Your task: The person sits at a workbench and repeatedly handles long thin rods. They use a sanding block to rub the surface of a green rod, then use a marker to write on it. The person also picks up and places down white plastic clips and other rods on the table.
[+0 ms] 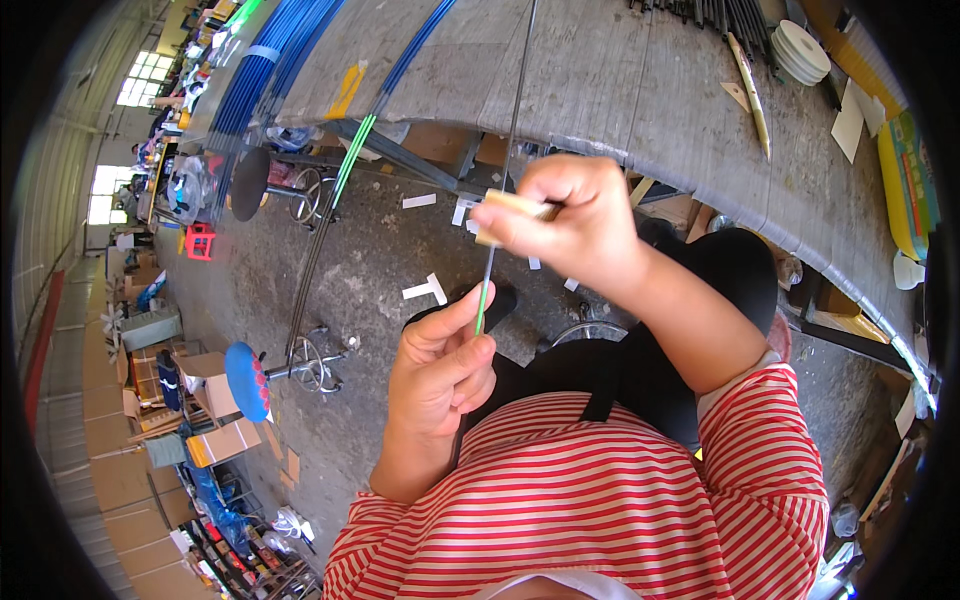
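Observation:
Pinched between the thumb and fingers of my left hand (442, 367) is a thin dark rod (516, 105) with a bright green section (481, 307). The rod slants upward and away over the workbench, past the top of the picture. Higher up, my right hand (581, 214) grips a small tan folded pad (504, 202). The pad lies against the rod a little above the green section and seems to wrap it. My right hand is slightly blurred, and the pad's material is hard to tell.
The grey workbench (585, 82) bears several blue rods (412, 52), green-banded ones overhanging its edge, a blue rod bundle (255, 90), black rods (705, 11) and white spools (801, 51). A round blue stool (247, 382) stands left. White scraps (426, 289) lie on the floor.

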### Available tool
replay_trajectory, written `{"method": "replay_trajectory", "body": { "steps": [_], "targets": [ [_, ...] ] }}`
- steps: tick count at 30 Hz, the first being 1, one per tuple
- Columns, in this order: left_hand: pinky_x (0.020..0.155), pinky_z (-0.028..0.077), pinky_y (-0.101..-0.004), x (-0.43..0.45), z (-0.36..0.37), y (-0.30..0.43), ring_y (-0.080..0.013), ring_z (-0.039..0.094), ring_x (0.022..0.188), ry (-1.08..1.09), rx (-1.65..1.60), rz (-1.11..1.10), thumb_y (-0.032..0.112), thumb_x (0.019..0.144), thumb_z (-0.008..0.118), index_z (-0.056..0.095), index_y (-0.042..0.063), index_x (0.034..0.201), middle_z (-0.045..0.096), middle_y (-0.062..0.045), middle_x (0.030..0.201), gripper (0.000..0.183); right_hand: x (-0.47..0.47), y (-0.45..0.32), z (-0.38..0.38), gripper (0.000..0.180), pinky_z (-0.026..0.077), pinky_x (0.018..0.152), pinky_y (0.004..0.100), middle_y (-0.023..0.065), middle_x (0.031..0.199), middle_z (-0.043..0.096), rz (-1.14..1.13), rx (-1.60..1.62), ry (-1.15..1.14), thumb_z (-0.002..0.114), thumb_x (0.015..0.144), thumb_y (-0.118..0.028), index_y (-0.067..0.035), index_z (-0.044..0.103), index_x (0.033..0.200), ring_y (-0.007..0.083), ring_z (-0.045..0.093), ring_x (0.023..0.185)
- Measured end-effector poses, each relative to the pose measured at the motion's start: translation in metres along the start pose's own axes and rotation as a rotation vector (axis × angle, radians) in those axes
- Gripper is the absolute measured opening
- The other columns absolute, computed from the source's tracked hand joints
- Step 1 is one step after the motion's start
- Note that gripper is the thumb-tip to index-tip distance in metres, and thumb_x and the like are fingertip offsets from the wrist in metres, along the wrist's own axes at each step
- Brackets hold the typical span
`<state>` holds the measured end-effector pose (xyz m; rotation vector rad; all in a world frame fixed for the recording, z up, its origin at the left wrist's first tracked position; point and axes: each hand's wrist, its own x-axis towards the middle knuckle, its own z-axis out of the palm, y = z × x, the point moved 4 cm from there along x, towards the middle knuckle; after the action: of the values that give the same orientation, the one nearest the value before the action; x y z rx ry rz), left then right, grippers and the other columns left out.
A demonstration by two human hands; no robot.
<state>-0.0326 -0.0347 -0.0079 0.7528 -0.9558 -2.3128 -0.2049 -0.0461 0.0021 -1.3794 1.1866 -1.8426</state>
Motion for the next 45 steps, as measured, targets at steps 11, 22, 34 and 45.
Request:
{"method": "replay_trajectory", "body": {
  "steps": [11,22,34,45],
  "targets": [
    [0.029,0.024,-0.0171,0.000,0.002,0.001,-0.0022,0.031,0.036,0.035,0.029,0.010,-0.007,0.079,0.050,0.049,0.006,0.120,0.048,-0.003,0.081,0.042,-0.006,0.005,0.004,0.036,0.028,0.036,0.0207,-0.0006,0.046,0.048,-0.069,-0.017,-0.006,0.073,0.067,-0.009,-0.006,0.043,0.047,0.0029,0.043,0.042],
    [0.029,0.025,-0.0169,-0.001,-0.004,0.001,-0.0025,0.031,0.037,0.043,0.024,0.019,-0.009,0.078,0.050,0.047,0.006,0.121,0.047,-0.003,0.082,0.045,-0.011,-0.004,0.014,0.037,0.029,0.036,0.0214,-0.0004,0.045,0.047,-0.165,-0.158,-0.099,0.073,0.067,-0.011,-0.005,0.043,0.047,0.0032,0.042,0.042],
    [0.028,0.025,-0.0169,0.002,-0.001,-0.001,-0.0029,0.029,0.034,-0.048,-0.082,-0.016,-0.004,0.082,0.046,0.043,0.004,0.124,0.045,-0.004,0.080,0.042,0.000,0.002,-0.006,0.037,0.031,0.038,0.0186,-0.0011,0.048,0.051,0.060,-0.085,-0.007,0.071,0.070,-0.009,-0.006,0.042,0.047,0.0021,0.045,0.044],
    [0.030,0.023,-0.0185,0.001,0.002,0.001,-0.0042,0.030,0.035,0.005,-0.091,-0.046,0.000,0.083,0.049,0.048,0.005,0.120,0.049,-0.001,0.072,0.037,-0.010,-0.005,0.011,0.037,0.030,0.036,0.0186,-0.0002,0.046,0.049,-0.200,-0.151,-0.114,0.072,0.070,-0.012,-0.006,0.043,0.048,0.0018,0.046,0.043]
  ]
}}
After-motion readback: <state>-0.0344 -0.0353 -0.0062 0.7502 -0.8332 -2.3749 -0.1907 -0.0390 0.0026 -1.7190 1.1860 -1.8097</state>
